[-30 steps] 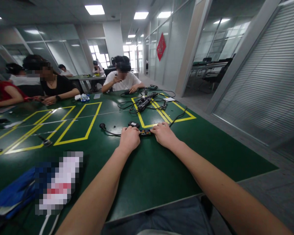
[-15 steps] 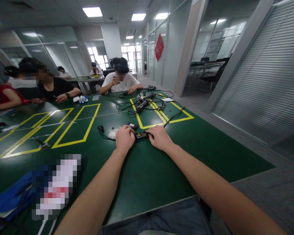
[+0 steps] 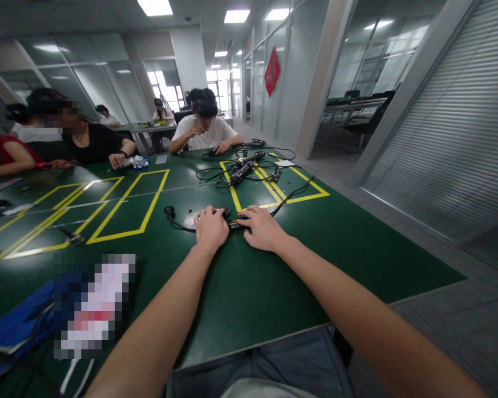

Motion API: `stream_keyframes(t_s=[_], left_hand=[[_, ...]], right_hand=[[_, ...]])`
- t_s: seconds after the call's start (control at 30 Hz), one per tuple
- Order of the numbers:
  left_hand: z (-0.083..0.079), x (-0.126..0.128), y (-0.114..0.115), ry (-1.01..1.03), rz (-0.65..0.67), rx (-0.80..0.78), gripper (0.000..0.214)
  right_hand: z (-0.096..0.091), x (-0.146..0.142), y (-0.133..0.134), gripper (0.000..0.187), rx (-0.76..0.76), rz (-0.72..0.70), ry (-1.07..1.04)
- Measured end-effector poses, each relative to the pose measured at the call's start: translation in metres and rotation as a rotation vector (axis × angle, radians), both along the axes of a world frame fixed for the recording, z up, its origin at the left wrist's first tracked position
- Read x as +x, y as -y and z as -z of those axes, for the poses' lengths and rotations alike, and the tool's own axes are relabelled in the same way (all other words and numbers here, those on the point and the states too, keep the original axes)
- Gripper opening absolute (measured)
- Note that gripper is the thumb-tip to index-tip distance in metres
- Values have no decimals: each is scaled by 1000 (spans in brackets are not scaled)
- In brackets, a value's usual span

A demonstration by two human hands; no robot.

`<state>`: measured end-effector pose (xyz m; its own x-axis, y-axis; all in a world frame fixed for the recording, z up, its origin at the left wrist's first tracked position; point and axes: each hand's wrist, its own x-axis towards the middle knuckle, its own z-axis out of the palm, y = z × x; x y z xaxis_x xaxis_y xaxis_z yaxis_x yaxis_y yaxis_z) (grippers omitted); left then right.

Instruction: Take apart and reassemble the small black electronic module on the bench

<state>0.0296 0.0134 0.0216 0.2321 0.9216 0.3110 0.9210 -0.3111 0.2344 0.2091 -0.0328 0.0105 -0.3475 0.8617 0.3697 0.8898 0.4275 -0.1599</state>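
Observation:
A narrow black case [image 3: 234,224] with bright-coloured parts showing inside lies across the green table between my hands. My left hand [image 3: 211,228] is closed around its left end, the fingers curled over it. On the other end, my right hand [image 3: 262,226] is closed too, its fingertips reaching over the coloured parts. A small black piece [image 3: 227,212] sits just beyond the left fingertips, mostly hidden. From the left side runs a black cable ending in a round black head [image 3: 170,211]. Another black cable [image 3: 292,194] leads away behind the right hand.
Black rod-like devices with tangled cables [image 3: 244,171] lie ahead inside yellow tape outlines. To my left are a blue bag [image 3: 22,318] and a blurred white-pink item [image 3: 102,301]. A person in white [image 3: 205,132] sits opposite; others sit at the far left.
My right hand has shifted left along the case and now covers more of the coloured parts. The small black piece's white label no longer shows. The view has tilted slightly.

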Motion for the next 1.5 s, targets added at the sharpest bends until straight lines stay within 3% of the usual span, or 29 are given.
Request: stream_keyframes(t_s=[0.13, 0.33, 0.47, 0.53, 0.6, 0.7, 0.8, 1.23, 1.5], left_hand=[[-3, -4, -3, 73, -61, -11, 37], [-3, -12, -15, 186, -47, -143, 39], [2, -14, -18, 228, -59, -93, 36], [6, -15, -18, 272, 9, 13, 36], [11, -14, -18, 304, 167, 112, 37], [17, -13, -16, 260, 450, 149, 38], [19, -11, -12, 180, 565, 157, 36], [14, -10, -9, 123, 591, 53, 37], [11, -13, -16, 157, 538, -72, 40]], right_hand=[[5, -2, -1, 45, 24, 5, -64], [9, -2, 1, 39, 52, 26, -163], [6, -3, 2, 48, 28, 72, -202], [7, -2, 0, 56, 29, 134, -252], [10, 0, -4, 58, 27, 212, -319], [15, 4, -12, 57, -7, 290, -421], [20, 9, -18, 60, -55, 303, -489], [27, 16, -25, 55, -85, 229, -507], [18, 11, -19, 47, -126, 254, -496]])
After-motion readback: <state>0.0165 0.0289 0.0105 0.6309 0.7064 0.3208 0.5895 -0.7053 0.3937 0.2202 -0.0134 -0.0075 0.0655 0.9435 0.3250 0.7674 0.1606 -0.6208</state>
